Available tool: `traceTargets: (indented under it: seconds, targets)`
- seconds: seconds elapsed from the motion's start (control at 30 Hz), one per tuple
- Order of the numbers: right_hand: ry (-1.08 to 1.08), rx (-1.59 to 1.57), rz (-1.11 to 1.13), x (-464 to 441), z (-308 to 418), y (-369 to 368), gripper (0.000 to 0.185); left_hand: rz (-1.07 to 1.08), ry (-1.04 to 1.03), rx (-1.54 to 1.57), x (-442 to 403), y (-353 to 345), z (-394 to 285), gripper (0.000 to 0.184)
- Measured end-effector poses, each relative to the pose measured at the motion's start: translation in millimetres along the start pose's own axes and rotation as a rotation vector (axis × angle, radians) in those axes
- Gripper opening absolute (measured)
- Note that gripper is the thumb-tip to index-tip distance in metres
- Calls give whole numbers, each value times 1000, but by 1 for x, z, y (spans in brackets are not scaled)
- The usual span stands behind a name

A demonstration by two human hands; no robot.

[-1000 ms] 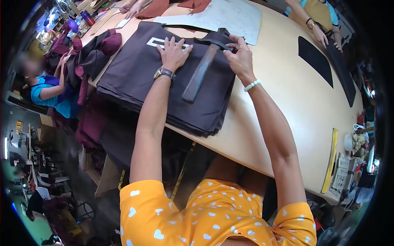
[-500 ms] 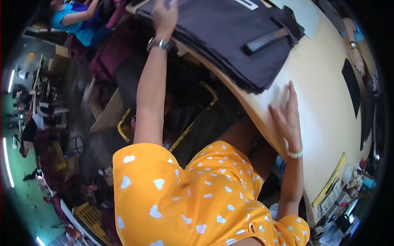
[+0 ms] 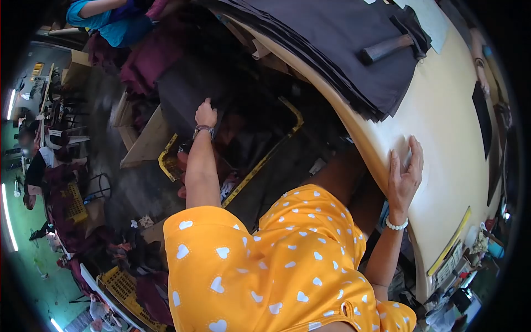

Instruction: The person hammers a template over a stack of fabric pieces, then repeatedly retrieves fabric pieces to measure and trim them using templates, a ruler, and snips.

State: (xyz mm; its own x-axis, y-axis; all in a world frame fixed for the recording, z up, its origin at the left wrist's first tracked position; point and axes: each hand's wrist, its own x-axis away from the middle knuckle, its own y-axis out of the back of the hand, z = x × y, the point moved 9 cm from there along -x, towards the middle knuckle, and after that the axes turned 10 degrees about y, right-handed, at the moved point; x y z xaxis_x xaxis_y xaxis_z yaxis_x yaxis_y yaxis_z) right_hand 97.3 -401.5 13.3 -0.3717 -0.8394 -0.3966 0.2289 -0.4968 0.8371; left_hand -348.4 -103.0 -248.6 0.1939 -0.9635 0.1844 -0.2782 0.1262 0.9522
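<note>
My left hand [image 3: 206, 114], with a watch at the wrist, is low beside the table. Its fingers are closed at the edge of a dark cloth [image 3: 185, 83] and seem to grip it. My right hand [image 3: 405, 177], with a beaded bracelet, rests on the bare tabletop [image 3: 442, 182] near its edge, fingers stretched out, holding nothing. Ahead of it lies a stack of dark fabric pieces [image 3: 337, 50]. On the stack rests a hammer [image 3: 387, 48], its head toward the right.
Maroon cloth [image 3: 149, 66] lies beyond my left hand. Below it are a cardboard box [image 3: 145, 141] and a yellow-edged frame [image 3: 260, 166]. A yellow-edged ruler [image 3: 451, 238] lies on the table at right. Another person's arm [image 3: 480, 66] is across the table; someone in blue [image 3: 119, 27] is at upper left.
My left hand has come off the fabric stack and down to the dark cloth beside the table. My right hand stays on the tabletop. The view has shifted slightly.
</note>
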Motion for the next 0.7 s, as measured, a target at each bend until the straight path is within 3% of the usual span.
traceTargets:
  seconds: [0.2,0.3,0.7]
  targets:
    - [20,23,10,-1,4,0,46,-94,2,-53,-14,-5,18,34]
    - [14,18,15,-1,4,0,46,-134,-51,106,-14,4,18,32]
    - [54,64,14,-1,7,1,41,66,-159,71,-35,9,15,40]
